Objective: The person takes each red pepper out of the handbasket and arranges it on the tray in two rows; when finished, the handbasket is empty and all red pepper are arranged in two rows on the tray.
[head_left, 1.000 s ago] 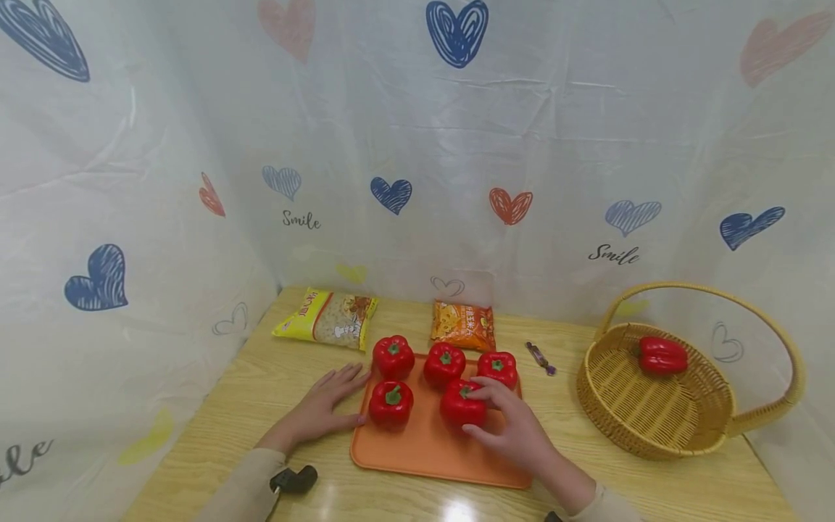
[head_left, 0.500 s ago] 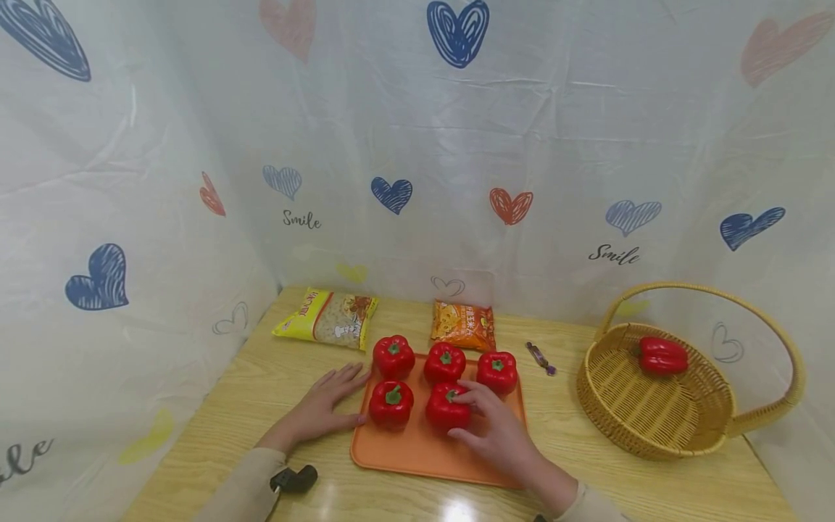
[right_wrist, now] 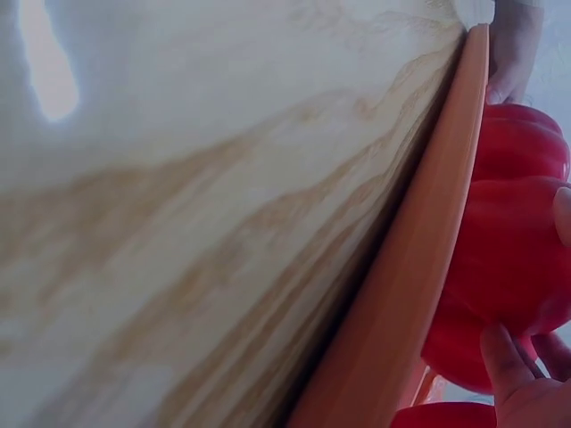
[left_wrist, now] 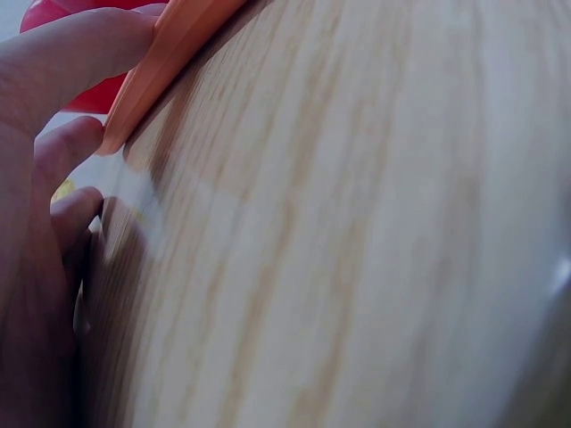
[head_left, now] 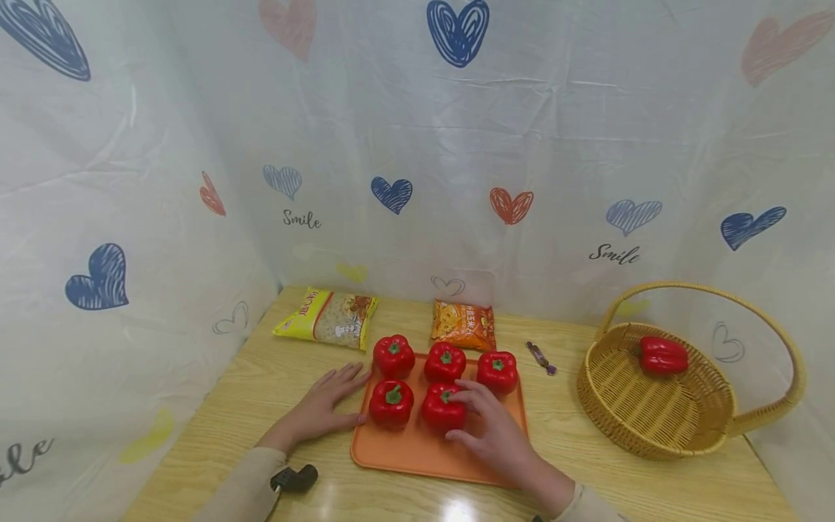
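My right hand (head_left: 492, 428) holds a red bell pepper (head_left: 438, 409) in the front row of the orange tray (head_left: 417, 453). In the right wrist view, fingertips and thumb touch that pepper from two sides. My left hand (head_left: 321, 406) rests at the tray's left edge, fingers extended; its thumb is by the rim, as the left wrist view also shows. Beside the held pepper on the left sits another red pepper (head_left: 391, 404). Behind them stand a left pepper (head_left: 394, 355), a middle pepper (head_left: 445, 361) and a right pepper (head_left: 497, 371), stems up.
A wicker basket (head_left: 590, 377) with a tall handle stands at the right, a red pepper (head_left: 662, 356) lying inside. Behind the tray lie a yellow food bag (head_left: 329, 317) and an orange snack packet (head_left: 464, 326). A small wrapped candy (head_left: 541, 359) lies between tray and basket.
My right hand has slid the held pepper left across the tray, closer to the other front pepper, slowing in the last half second. My left hand has stayed put.
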`<state>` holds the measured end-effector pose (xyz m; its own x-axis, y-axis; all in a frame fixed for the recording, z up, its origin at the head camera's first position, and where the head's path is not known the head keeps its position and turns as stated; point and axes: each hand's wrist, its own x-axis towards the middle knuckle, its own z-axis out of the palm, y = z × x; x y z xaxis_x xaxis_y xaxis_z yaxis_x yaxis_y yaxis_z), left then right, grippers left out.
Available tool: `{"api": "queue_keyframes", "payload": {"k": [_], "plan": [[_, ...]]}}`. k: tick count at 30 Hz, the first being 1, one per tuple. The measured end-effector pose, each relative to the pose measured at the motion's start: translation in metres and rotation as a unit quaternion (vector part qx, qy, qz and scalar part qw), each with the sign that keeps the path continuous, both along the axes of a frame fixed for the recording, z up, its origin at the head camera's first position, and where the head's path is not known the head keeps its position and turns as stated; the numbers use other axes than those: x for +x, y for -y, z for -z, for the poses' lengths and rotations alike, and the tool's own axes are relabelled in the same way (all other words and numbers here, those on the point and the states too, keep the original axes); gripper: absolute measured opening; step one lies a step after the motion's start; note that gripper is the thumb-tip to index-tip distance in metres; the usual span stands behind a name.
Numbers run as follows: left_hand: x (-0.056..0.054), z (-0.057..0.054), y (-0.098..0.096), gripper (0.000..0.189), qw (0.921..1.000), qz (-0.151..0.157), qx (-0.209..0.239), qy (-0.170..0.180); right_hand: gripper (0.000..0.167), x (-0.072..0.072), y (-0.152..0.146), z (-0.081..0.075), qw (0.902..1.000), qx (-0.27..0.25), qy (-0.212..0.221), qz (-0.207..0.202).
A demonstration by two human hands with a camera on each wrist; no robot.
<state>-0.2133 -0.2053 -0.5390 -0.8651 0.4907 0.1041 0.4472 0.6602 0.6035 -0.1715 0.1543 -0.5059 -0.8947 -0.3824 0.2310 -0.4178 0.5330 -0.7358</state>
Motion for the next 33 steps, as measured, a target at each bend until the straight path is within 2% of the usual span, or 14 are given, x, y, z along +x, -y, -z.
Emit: {"api": "queue_keyframes", "payload": {"k": [7,20,28,33], "plan": [[0.000,0.000,0.000,0.080,1.0000,0.001,-0.001,-0.004,0.051,0.001,-0.001,0.001,1.0000,-0.005,-0.005,0.003],[0.000,0.001,0.001,0.083,0.9999,-0.007,-0.003,0.008,0.046,0.002,-0.002,-0.002,0.9998,-0.014,-0.001,0.010],[0.000,0.000,0.001,0.083,0.9999,-0.006,-0.002,0.009,0.042,0.001,-0.008,-0.001,0.9991,-0.026,-0.029,0.014],[0.000,0.000,0.001,0.083,0.9999,-0.007,-0.003,0.008,0.043,0.001,-0.015,-0.003,0.9985,-0.009,-0.049,0.023]]}}
